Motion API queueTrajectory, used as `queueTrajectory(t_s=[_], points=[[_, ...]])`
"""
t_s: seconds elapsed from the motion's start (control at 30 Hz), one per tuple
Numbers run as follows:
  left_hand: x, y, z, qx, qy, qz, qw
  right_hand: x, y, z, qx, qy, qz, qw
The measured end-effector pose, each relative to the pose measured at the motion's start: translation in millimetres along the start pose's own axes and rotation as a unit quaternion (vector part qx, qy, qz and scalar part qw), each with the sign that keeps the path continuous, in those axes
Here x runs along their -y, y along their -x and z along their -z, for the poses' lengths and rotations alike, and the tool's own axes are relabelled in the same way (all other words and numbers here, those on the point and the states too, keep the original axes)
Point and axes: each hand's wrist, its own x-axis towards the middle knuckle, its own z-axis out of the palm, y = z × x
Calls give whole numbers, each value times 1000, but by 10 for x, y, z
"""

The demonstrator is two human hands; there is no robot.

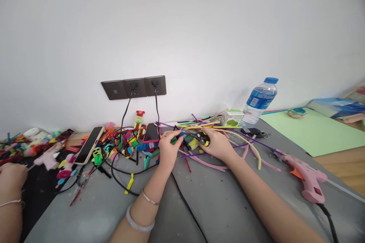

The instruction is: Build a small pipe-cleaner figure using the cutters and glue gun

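My right hand (218,145) is closed around a pair of pliers (196,135) with black and yellow handles. Their metal jaws point left, toward the fingertips of my left hand (169,146). Those fingertips are pinched together at the tip of the jaws, where a bit of blue shows; what they hold is too small to make out. Behind and below both hands lie long pipe cleaners in pink, purple and yellow (259,155). A phone with a pink edge (151,133) lies just beyond my left hand.
A pink glue gun (312,182) lies at right, near a water bottle (258,102) and a small carton (231,117). Black cables (186,203) cross the grey table. At left are another phone (90,145), pipe-cleaner figures (67,167) and another person's hand (11,180).
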Motion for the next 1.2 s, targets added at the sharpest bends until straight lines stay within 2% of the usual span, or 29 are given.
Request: queueTrajectory(t_s=[0.33, 0.6, 0.7, 0.83, 0.9, 1.2], points=[[-28, 18, -2, -5, 2, -1, 1000, 27, 35, 23, 16, 74, -45, 996], [-63, 6, 5, -1, 3, -8, 1000, -71, 0, 4, -56, -33, -76, 995], [-50, 1, 3, -1, 5, 2, 1000, -92, -1, 15, -49, -59, -61, 995], [-27, -1, 2, 2, 4, 6, 1000, -48, 1, 14, -16, -49, 7, 999], [-21, -1, 5, 3, 6, 5, 1000, -22, 3, 8, 2, -44, 20, 999], [-33, 1, 5, -6, 2, -3, 1000, 12, 40, 15, 14, 20, -36, 999]])
